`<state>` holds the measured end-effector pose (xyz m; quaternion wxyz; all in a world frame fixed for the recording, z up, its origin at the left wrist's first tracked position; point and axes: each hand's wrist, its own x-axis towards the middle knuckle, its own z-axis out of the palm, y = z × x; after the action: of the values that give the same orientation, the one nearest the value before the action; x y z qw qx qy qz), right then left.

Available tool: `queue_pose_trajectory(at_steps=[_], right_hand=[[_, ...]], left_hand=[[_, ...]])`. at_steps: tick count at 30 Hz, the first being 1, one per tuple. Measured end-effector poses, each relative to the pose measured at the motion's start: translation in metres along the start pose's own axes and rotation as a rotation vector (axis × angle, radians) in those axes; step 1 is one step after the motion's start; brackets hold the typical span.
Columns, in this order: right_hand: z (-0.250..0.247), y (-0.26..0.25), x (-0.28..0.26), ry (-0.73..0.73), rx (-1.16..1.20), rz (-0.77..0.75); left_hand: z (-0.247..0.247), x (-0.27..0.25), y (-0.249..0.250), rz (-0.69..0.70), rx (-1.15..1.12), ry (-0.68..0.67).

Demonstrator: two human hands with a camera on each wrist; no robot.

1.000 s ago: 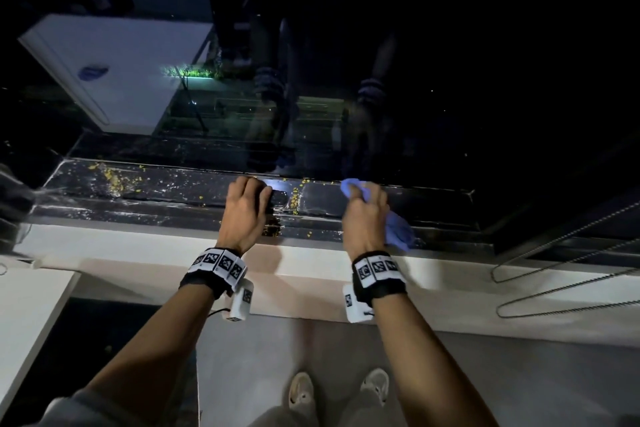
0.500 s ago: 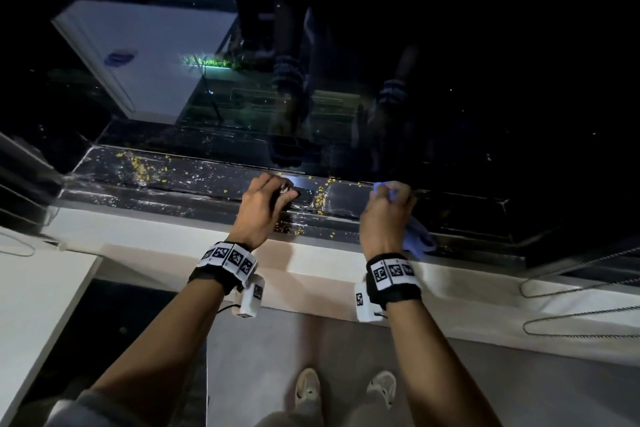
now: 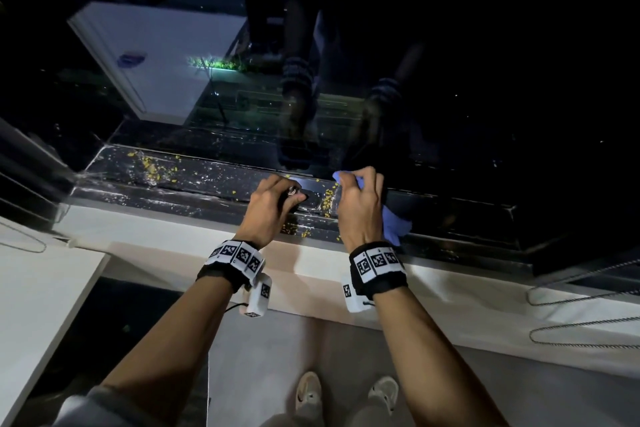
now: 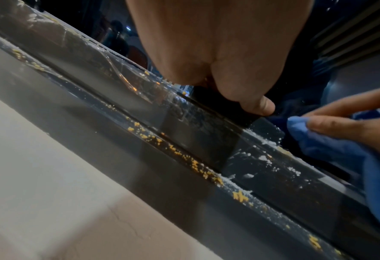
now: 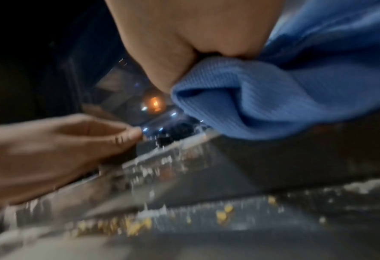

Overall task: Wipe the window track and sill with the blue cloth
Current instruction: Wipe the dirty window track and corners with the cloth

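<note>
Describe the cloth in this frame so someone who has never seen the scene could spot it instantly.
Find the dark window track running along the foot of the black glass. On its right part the right hand grips the blue cloth, bunched and trailing rightward. It is the only blue, soft thing among the yellow crumbs.

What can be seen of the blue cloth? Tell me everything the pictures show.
The blue cloth is a soft, finely ribbed fabric in a light blue, bunched and folded, not spread flat. The right hand holds it in a curled grip, with a fold poking out past the fingertips and a loose tail hanging out to the right over the dark window track. It sits at the track's far edge near the glass, beside yellow crumbs and white dust. Whether it presses on the track is unclear.
</note>
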<state>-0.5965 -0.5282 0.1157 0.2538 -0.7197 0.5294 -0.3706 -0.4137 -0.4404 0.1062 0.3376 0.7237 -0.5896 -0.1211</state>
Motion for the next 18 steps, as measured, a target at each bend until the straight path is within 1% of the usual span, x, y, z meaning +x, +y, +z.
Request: queue_pose_trajectory(at_steps=[2,5,7,9,10,11,13,15,17,18], right_hand=[[0.003,-0.003,0.000,-0.060,-0.006,-0.058],[0.008,0.005,-0.007,-0.219,-0.124,-0.111],[0.003,0.009,-0.003,-0.217,-0.110,-0.094],[-0.002,0.001,0.004,-0.161,-0.005,-0.090],[-0.003,-0.007,0.007,-0.143,0.002,-0.149],[-0.001,-0.014,0.010,-0.158,-0.010,-0.219],[0.010,-0.022,0.010,-0.267,-0.148,-0.344],[0.015,-0.013,0.008,-0.334,-0.376,-0.486],[0.009,-0.001,0.010,-0.346,-0.490,-0.546],[0.003,0.003,0.012,-0.316,-0.506,-0.566]], left_hand=[[0.001,0.001,0.000,0.008,0.008,0.007],[0.001,0.001,0.000,0.013,0.016,0.007],[0.001,0.002,-0.001,-0.003,0.024,0.005],[0.002,0.002,-0.001,-0.005,0.021,0.010],[0.002,0.002,0.000,0.001,0.019,0.017],[0.002,0.001,0.000,0.005,0.020,0.020],[0.002,0.001,0.000,0.012,0.022,0.021],[0.001,0.001,-0.001,0.016,0.027,0.020],[0.001,0.001,0.000,0.019,0.033,0.020],[0.001,0.001,0.000,0.018,0.032,0.021]])
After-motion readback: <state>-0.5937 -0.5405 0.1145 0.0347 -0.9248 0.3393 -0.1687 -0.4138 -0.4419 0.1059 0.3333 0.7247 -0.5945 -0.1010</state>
